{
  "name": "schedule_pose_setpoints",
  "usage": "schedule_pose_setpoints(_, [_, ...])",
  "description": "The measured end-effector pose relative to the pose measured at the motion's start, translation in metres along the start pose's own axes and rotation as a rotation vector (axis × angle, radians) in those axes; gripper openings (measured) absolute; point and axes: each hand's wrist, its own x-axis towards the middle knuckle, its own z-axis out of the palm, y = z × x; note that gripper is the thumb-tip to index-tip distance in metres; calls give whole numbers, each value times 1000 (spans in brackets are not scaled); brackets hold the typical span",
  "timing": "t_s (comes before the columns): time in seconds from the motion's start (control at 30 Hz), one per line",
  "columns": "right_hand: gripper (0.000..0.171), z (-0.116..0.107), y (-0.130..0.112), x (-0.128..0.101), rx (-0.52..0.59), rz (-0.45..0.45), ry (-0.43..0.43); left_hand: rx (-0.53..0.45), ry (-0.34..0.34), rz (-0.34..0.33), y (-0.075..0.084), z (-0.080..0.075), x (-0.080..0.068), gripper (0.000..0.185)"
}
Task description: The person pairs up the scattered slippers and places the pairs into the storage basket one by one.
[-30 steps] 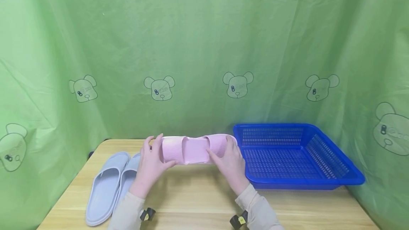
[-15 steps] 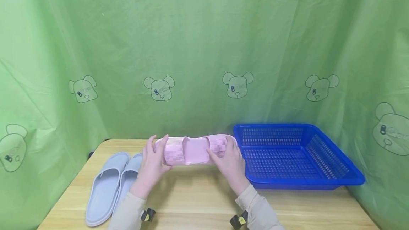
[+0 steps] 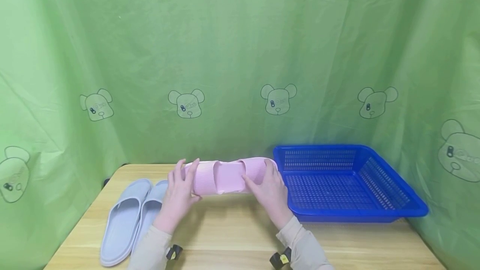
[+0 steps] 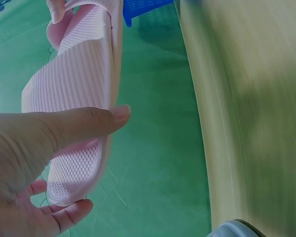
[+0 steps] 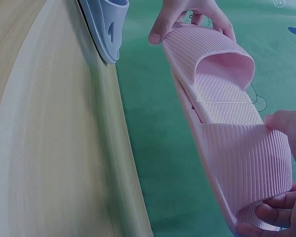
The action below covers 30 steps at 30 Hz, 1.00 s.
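Pink slippers between both grips

Worktop: light wood-grain top with a rounded front-left corner, set against a green curtain at the back and both sides.
Grey-blue slippers: a pair lying directly on the worktop at its left side, soles down, side by side and touching along their length, running from the back towards the front edge; the right one is partly hidden behind a sleeve.
Blue basket: a shallow plastic mesh tray resting on the worktop at its right side, its far rim close to the curtain and its right corner reaching past the worktop's right edge.
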Motion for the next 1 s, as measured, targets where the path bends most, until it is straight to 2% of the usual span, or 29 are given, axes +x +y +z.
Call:
schedule_pose_setpoints(0.33, [77,0,0,-1,6,-23,17,97,89,120,-5,4,0,114])
schedule_pose_setpoints(0.47, [78,0,-1,-1,6,-29,13,139,92,157,-4,4,1,111])
schedule_pose_setpoints(0.7, [81,2,-2,-2,-10,-19,-15,167,65,139,-2,4,-1,109])
schedule_pose_setpoints(1.0, [86,1,-2,-2,-36,-36,-18,155,99,170,-1,5,0,108])
